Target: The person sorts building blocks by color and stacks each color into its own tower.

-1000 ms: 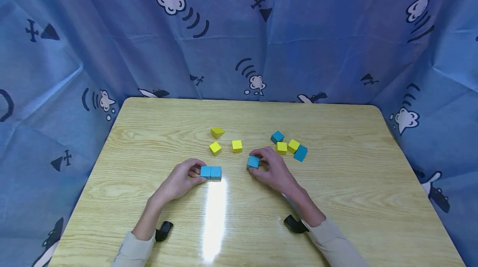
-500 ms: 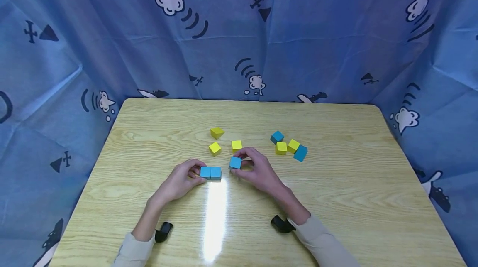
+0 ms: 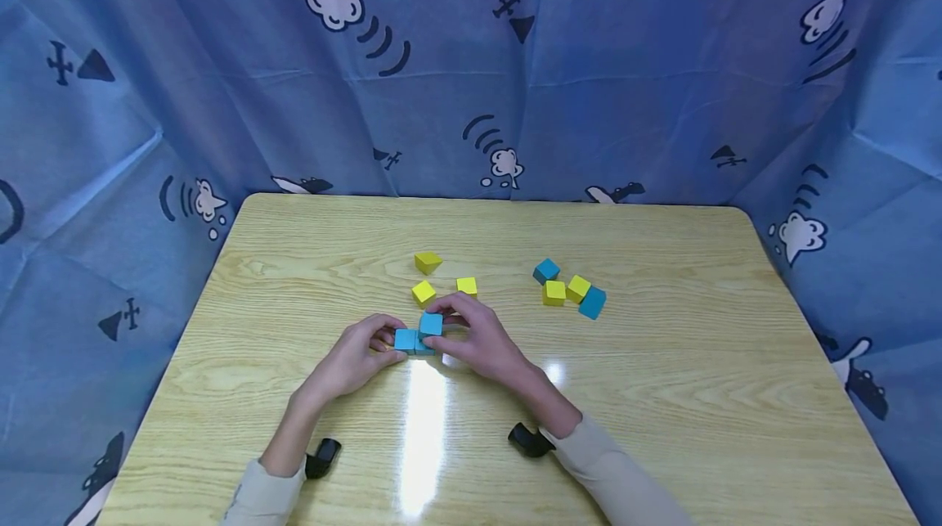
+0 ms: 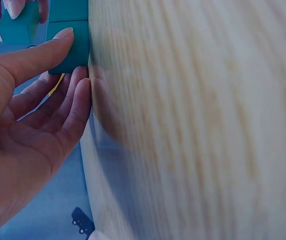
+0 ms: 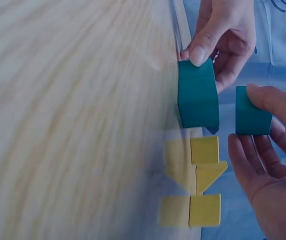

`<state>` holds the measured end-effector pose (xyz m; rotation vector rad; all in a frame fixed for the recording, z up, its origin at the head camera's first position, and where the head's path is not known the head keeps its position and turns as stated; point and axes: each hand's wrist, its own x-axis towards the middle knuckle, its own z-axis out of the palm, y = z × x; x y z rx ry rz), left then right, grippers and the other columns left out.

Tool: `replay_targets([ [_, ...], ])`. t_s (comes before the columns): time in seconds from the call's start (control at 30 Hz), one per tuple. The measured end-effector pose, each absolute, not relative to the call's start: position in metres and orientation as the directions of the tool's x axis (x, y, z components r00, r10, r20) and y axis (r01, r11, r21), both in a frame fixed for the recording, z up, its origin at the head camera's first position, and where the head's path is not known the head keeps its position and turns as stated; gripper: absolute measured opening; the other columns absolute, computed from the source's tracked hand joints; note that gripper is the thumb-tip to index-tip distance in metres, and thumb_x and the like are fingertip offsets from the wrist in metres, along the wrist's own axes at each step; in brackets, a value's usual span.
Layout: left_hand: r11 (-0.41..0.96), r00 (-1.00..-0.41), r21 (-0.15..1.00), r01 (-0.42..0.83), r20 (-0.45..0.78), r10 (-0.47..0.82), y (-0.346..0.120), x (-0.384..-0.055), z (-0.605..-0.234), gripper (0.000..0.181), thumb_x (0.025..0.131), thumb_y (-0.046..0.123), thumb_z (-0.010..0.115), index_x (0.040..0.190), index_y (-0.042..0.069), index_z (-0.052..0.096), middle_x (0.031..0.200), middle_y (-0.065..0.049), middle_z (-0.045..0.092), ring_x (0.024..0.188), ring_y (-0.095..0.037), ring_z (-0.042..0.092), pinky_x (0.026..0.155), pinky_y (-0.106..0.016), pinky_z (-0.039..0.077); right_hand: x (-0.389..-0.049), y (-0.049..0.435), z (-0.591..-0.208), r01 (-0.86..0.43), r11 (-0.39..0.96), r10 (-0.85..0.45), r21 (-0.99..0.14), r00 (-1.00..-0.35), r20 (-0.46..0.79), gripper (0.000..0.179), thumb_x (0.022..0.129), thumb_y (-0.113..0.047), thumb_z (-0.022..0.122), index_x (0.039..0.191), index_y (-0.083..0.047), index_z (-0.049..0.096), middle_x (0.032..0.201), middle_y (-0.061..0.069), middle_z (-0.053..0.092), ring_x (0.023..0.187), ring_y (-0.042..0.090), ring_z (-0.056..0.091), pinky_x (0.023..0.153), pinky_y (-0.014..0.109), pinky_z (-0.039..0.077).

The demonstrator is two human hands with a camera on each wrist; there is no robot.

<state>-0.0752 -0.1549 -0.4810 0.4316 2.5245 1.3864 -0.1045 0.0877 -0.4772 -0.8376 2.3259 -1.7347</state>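
Two blue cubes stand side by side on the table. My left hand [image 3: 361,354] grips the left blue cube [image 3: 405,339] between thumb and fingers; the left wrist view shows the thumb over its near face. Above the pair, my right hand [image 3: 471,338] pinches another blue cube [image 3: 431,324]. In the right wrist view this held cube [image 5: 253,112] is raised off the table, with a gap between it and the standing blue pair [image 5: 198,95]. The right cube of the pair is partly hidden behind the right hand's thumb and the held cube in the head view.
Behind the hands lie a yellow wedge [image 3: 428,263] and two yellow cubes, one [image 3: 423,294] left and one [image 3: 467,286] right. A cluster to the right has a blue cube [image 3: 546,270], two yellow cubes [image 3: 554,292] and a blue block [image 3: 592,303]. Patterned blue cloth [image 3: 471,68] surrounds the table [image 3: 699,346].
My right hand has carried its blue cube leftward, from right of the pair to above the pair's right cube. The left hand has stayed on the left cube.
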Motion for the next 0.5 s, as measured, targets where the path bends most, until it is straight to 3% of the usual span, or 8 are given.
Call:
replay_targets([
  [0.13, 0.504, -0.928, 0.851, 0.150, -0.054, 0.368, -0.155, -0.075, -0.481, 0.036, 0.091, 0.002, 0.077, 0.124, -0.003, 0.063, 0.110, -0.008, 0.066, 0.097, -0.020, 0.063, 0.085, -0.031, 0.056, -0.105, 0.080, -0.478, -0.402, 0.178, -0.527, -0.898, -0.810, 0.258, 0.038, 0.087, -0.003, 0.082, 0.120, -0.003, 0.065, 0.113, 0.007, 0.063, 0.101, 0.023, 0.067, 0.094, 0.044, 0.057],
  [0.5, 0.483, -0.926, 0.867, 0.125, -0.072, 0.371, -0.156, -0.077, -0.482, 0.036, 0.092, 0.002, 0.076, 0.125, -0.003, 0.063, 0.110, -0.009, 0.065, 0.099, -0.022, 0.065, 0.086, -0.034, 0.056, -0.105, 0.064, -0.481, -0.486, 0.239, -0.589, -0.840, -0.761, 0.273, 0.035, 0.089, -0.008, 0.082, 0.120, -0.005, 0.065, 0.113, 0.004, 0.062, 0.104, 0.016, 0.062, 0.093, 0.029, 0.055],
])
